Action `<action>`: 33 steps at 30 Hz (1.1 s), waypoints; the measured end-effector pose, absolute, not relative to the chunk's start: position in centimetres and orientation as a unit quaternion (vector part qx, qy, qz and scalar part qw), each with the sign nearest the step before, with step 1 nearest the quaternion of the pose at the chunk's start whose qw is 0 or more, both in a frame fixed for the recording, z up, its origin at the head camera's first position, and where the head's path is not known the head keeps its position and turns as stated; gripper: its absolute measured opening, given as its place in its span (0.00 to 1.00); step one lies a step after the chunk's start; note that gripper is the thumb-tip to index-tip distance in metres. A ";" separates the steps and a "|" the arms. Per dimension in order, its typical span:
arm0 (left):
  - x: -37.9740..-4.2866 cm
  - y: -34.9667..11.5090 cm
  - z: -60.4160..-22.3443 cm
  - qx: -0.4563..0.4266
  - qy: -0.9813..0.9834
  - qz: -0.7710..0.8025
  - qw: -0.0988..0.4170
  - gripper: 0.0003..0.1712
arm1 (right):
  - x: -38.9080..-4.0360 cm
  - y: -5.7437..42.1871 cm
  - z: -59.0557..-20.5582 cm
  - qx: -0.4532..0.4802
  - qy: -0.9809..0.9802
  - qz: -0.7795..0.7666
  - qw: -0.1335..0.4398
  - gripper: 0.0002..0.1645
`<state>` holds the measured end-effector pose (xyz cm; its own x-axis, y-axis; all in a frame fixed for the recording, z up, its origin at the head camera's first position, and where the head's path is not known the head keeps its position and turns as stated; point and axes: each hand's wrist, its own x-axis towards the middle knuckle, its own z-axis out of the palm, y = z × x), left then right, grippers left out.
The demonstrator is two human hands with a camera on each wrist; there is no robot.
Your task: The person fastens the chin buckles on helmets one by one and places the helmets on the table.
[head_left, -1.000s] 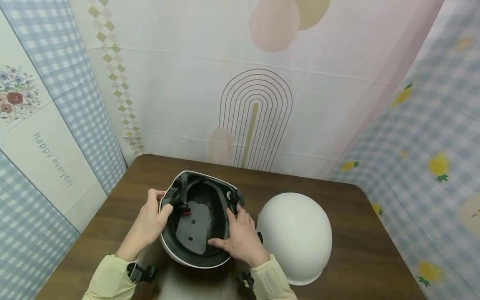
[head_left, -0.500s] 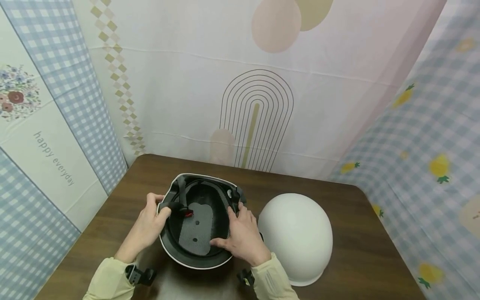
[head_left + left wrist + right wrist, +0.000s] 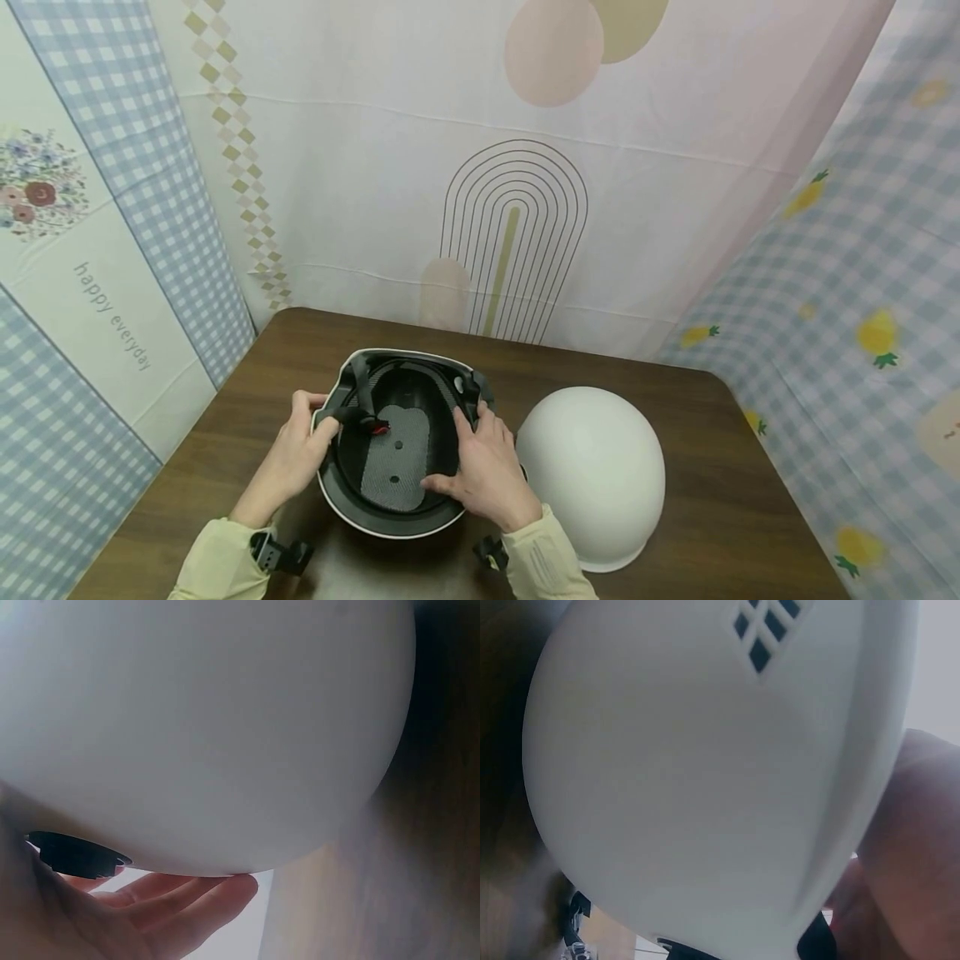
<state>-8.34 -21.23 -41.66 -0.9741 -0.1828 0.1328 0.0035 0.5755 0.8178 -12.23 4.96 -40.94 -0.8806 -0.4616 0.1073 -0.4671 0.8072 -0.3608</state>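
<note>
A white helmet (image 3: 348,492) lies upside down on the table, its black inside facing up. Grey mesh padding (image 3: 405,458) lines it, and a black strap (image 3: 362,379) with a red-marked buckle (image 3: 380,427) lies across. My left hand (image 3: 296,450) grips the left rim, thumb on the edge and fingers outside. On the opposite side my right hand (image 3: 487,475) holds the rim, its thumb reaching inside against the lining. The left wrist view has the smooth shell (image 3: 217,735) above my fingers (image 3: 217,907). In the right wrist view the shell (image 3: 697,787) carries dark diamond-shaped vents (image 3: 760,654).
Just right of my right hand, a smooth white dome (image 3: 592,475) sits on the brown wooden table (image 3: 720,500). Patterned cloth hangs (image 3: 360,183) enclose the table at the back and both sides. A black wrist mount (image 3: 281,552) is strapped at my left cuff.
The helmet has rolled slightly between my hands, so its inner padding and buckle sit a little farther right. My left hand has shifted slightly left. The white dome stays put.
</note>
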 end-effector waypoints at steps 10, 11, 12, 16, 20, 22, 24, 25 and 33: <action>-8.3 -21.1 -41.7 0.056 -0.889 -0.449 0.065 0.24 | -12.3 5.3 -40.8 0.210 -0.946 0.246 -0.013 0.56; -8.3 -21.1 -41.6 0.055 -0.891 -0.446 0.063 0.24 | -12.2 5.4 -40.8 0.209 -0.944 0.253 -0.014 0.55; -8.3 -21.1 -41.6 0.053 -0.893 -0.443 0.063 0.24 | -12.2 5.5 -40.8 0.206 -0.943 0.260 -0.016 0.55; -8.2 -21.2 -41.1 0.048 -0.901 -0.427 0.066 0.24 | -12.0 5.7 -40.5 0.213 -0.937 0.276 -0.011 0.52; -8.1 -21.3 -40.8 0.050 -0.907 -0.413 0.065 0.24 | -11.9 5.9 -40.3 0.219 -0.932 0.289 -0.002 0.50; -8.1 -21.4 -40.7 0.054 -0.910 -0.406 0.059 0.26 | -11.9 6.0 -40.3 0.217 -0.928 0.302 0.005 0.49; -8.1 -21.4 -40.7 0.058 -0.913 -0.399 0.054 0.28 | -12.0 6.1 -40.5 0.212 -0.923 0.321 0.013 0.47; -8.1 -21.4 -40.7 0.057 -0.915 -0.396 0.054 0.29 | -12.1 6.3 -40.5 0.209 -0.919 0.334 0.018 0.46; -8.3 -20.2 -41.0 -0.020 -0.927 -0.332 0.174 0.41 | -12.8 7.5 -41.6 0.165 -0.872 0.459 0.051 0.43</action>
<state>-8.28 -20.17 -41.02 -0.9389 -0.0788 0.3351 0.1520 0.7785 0.6089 -12.82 7.51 -41.59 -0.9407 -0.2404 0.2394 -0.3334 0.5246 -0.7834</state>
